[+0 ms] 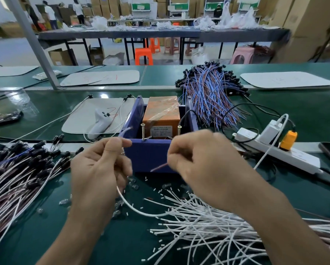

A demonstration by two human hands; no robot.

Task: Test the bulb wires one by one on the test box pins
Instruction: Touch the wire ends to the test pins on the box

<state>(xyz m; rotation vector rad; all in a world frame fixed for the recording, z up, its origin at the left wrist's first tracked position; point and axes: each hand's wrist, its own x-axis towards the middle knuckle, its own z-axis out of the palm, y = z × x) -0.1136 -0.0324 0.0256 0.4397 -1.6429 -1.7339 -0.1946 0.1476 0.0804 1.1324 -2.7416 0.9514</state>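
- Left hand (101,169) pinches a white bulb wire (133,208), centre-left of frame.
- Right hand (204,161) pinches a reddish wire end (159,167), centre.
- Purple test box (150,157) sits mid-frame just behind both hands, pins (142,131) upright.

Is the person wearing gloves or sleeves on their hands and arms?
No. The left hand and right hand are bare, with no gloves. The left forearm and right forearm are bare too: no sleeves, watch or bracelet in view.
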